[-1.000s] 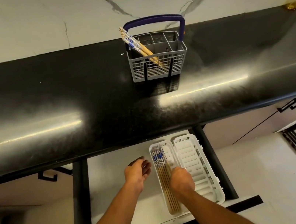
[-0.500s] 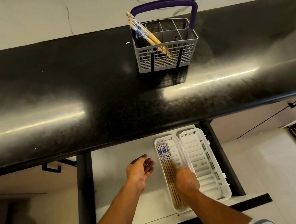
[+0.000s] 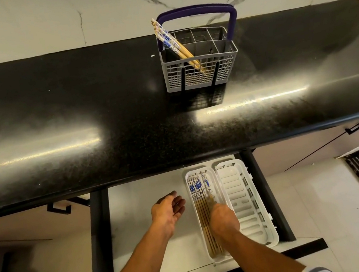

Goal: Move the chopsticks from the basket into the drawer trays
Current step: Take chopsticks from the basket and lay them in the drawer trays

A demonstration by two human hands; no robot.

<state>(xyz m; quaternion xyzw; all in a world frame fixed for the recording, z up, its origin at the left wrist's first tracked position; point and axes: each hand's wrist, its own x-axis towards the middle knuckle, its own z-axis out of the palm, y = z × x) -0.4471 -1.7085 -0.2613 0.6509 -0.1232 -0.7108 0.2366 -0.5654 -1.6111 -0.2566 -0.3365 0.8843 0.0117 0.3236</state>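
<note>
Chopsticks (image 3: 203, 212) lie lengthwise in the left of two white trays in an open drawer (image 3: 139, 212), with more standing in a basket on the black surface above.

The right hand (image 3: 222, 219) is down in the left tray (image 3: 213, 177), fingers on the chopsticks; whether its grip closes on them or only presses cannot be told. The left hand (image 3: 168, 211) hovers just left of that tray, grip loose and open, holding nothing. The right tray (image 3: 242, 198) touches the left tray's side. In the grey basket (image 3: 201, 71) with the purple handle, the remaining chopsticks (image 3: 170, 40) lean toward its left corner on the surface (image 3: 74, 100).
</note>
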